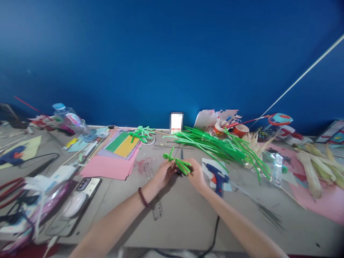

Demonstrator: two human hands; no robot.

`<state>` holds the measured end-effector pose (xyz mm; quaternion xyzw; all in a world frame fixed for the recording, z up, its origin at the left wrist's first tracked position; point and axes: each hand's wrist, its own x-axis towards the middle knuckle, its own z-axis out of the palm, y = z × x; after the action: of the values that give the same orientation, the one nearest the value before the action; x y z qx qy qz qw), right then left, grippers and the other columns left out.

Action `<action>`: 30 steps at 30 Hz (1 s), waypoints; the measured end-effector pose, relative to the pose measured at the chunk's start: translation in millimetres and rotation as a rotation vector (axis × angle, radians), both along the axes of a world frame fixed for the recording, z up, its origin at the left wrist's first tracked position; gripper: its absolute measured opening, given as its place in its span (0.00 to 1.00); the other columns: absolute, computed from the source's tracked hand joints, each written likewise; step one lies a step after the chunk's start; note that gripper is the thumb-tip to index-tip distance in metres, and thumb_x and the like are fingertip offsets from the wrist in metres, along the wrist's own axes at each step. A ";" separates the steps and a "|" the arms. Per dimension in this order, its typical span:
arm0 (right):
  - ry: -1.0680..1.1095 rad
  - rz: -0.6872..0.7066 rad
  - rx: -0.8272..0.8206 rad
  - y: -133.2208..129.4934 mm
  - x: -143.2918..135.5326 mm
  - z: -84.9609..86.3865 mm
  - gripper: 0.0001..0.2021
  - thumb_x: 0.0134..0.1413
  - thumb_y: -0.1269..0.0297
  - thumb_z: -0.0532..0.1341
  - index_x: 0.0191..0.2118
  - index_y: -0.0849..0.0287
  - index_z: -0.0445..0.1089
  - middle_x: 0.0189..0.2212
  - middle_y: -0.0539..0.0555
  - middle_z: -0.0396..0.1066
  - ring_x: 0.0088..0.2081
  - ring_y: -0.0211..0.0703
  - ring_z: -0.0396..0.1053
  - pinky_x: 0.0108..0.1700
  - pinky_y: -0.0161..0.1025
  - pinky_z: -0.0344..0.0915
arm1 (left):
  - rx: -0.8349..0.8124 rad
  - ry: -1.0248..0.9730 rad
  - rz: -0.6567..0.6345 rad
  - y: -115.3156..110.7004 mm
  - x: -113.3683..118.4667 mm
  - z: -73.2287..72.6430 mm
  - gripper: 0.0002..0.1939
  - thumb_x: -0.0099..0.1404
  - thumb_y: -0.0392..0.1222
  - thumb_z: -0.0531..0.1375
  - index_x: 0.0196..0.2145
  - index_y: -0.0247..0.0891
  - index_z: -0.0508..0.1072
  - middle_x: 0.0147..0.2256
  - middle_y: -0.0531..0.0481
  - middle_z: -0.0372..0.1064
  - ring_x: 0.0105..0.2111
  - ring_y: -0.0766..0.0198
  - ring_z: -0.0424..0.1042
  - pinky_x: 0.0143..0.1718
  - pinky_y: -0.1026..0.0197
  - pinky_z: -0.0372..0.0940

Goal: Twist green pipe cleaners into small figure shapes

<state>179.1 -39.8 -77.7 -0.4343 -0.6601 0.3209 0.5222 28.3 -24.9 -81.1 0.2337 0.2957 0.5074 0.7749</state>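
Between my two hands, over the middle of the table, is a small figure of twisted green pipe cleaners (182, 166). My left hand (167, 171), with a beaded bracelet at the wrist, pinches its left side. At its right end my right hand (195, 173) has curled fingers touching the green stems; whether they grip a stem or something dark beneath is hard to make out. A pointed dark tool (182, 154) stands out behind the figure, its lower part hidden. Loose green pipe cleaners (217, 145) lie in a large pile beyond my right hand.
A blue glue gun (219, 176) rests on paper at the right, its cord running to the front edge. Left are pink sheets (110, 168), a phone (90, 186), a bottle (71, 118) and another green pipe-cleaner piece (142, 134). Corn husks (311, 172) lie far right. A clear ruler (157, 208) is near my left forearm.
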 end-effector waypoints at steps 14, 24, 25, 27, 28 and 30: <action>0.024 -0.152 -0.272 0.8 -7.1 2.0 0.21 0.49 0.49 0.58 0.17 0.59 0.71 0.16 0.52 0.66 0.23 0.40 0.60 0.25 0.35 0.57 | 0.112 0.344 0.079 -3.9 4.4 -3.6 0.14 0.47 0.47 0.68 0.23 0.34 0.71 0.20 0.52 0.68 0.20 0.69 0.64 0.24 0.64 0.59; 0.115 -0.116 -0.358 3.2 -6.8 -4.7 0.21 0.47 0.48 0.60 0.16 0.61 0.70 0.15 0.49 0.60 0.19 0.35 0.55 0.21 0.34 0.50 | 0.172 0.488 0.105 0.4 0.3 -4.3 0.14 0.47 0.48 0.67 0.26 0.34 0.75 0.21 0.50 0.71 0.22 0.66 0.67 0.27 0.62 0.62; 0.119 -0.116 -0.361 2.7 -7.1 -3.1 0.20 0.47 0.49 0.60 0.16 0.61 0.70 0.15 0.49 0.61 0.20 0.36 0.56 0.21 0.34 0.51 | 0.176 0.496 0.089 1.1 -0.3 -4.6 0.14 0.47 0.48 0.67 0.26 0.34 0.76 0.21 0.50 0.71 0.22 0.66 0.67 0.28 0.62 0.62; 0.122 -0.124 -0.360 1.4 -8.3 0.3 0.19 0.46 0.50 0.61 0.16 0.60 0.70 0.15 0.50 0.63 0.21 0.38 0.59 0.23 0.35 0.53 | 0.189 0.530 0.065 2.5 -1.9 -5.3 0.15 0.47 0.48 0.67 0.26 0.33 0.76 0.21 0.49 0.71 0.22 0.65 0.68 0.28 0.61 0.62; 0.126 -0.134 -0.360 0.7 -9.1 1.6 0.18 0.45 0.51 0.61 0.16 0.60 0.70 0.16 0.51 0.64 0.22 0.39 0.60 0.23 0.35 0.55 | 0.201 0.552 0.060 3.0 -2.7 -5.6 0.14 0.47 0.48 0.67 0.25 0.33 0.76 0.21 0.49 0.71 0.22 0.65 0.68 0.28 0.61 0.62; 0.148 -0.148 -0.357 -0.7 -11.1 2.3 0.15 0.44 0.54 0.62 0.18 0.60 0.71 0.19 0.52 0.66 0.24 0.41 0.63 0.25 0.36 0.58 | 0.238 0.602 0.073 3.9 -4.5 -6.1 0.13 0.48 0.48 0.66 0.24 0.34 0.75 0.21 0.48 0.71 0.23 0.64 0.68 0.28 0.61 0.62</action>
<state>168.0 -40.5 -75.4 -0.5425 -0.5189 0.4244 0.5063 23.8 -21.0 -87.1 0.4515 0.4583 0.4740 0.6011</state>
